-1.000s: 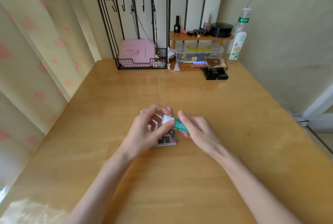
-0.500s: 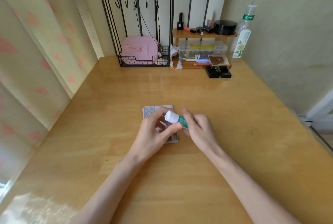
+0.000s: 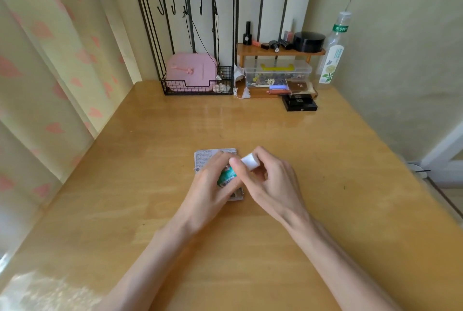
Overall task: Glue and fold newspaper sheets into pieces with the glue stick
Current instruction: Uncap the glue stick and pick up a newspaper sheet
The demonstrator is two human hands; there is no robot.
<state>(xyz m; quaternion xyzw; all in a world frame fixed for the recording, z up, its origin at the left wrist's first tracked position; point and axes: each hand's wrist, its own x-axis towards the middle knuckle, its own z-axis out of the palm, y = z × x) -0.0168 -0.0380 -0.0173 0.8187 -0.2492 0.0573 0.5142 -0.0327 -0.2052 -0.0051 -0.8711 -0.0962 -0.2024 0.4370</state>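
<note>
My left fingers (image 3: pixel 217 161) are curled round the green barrel of the glue stick (image 3: pixel 226 177), and the left hand (image 3: pixel 210 189) holds it slanted just above the folded newspaper piece (image 3: pixel 206 157). My right fingers (image 3: pixel 266 158) pinch the stick's white cap (image 3: pixel 250 162), with the right hand (image 3: pixel 271 181) arched over it. A thumb covers the join, so I cannot tell whether the cap is seated on the barrel or pulled free.

The newspaper piece lies flat on the wooden table (image 3: pixel 325 160), mostly hidden under both hands; only its far left corner and a sliver of its near edge show.

Well beyond the newspaper piece, a black wire basket (image 3: pixel 198 87) holds a pink case (image 3: pixel 191 71). Beyond it and to the right stands a small wooden shelf (image 3: pixel 278 52) with a clear plastic box (image 3: pixel 276 72) beneath. Further right of that are a flat black box (image 3: pixel 299 105) and a clear plastic bottle (image 3: pixel 332 55). A curtain with pink hearts (image 3: pixel 50 60) hangs far left of the newspaper piece.
</note>
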